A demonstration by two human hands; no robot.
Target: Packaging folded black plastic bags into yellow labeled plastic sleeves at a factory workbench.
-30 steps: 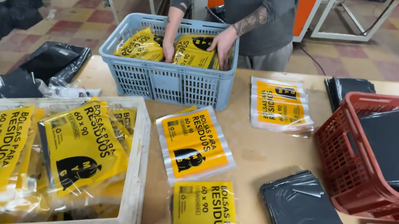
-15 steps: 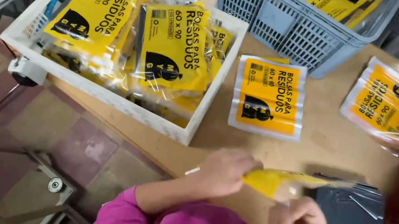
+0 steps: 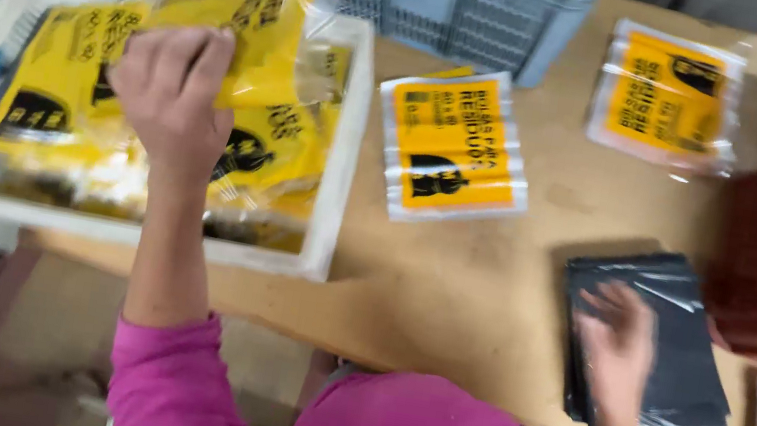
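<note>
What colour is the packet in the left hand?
Yellow with black print, in clear plastic; the packet in the left hand shows in the head view.

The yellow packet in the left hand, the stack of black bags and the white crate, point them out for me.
yellow packet [image 3: 260, 32], head view, on its printed front above the left hand.
stack of black bags [image 3: 690, 354], head view, on bare top sheet.
white crate [image 3: 339, 156], head view, on its right wall.

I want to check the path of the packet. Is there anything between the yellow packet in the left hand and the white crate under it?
Nothing visible: the left hand holds the yellow plastic packet directly above the white plastic crate, which already contains similar packets.
</note>
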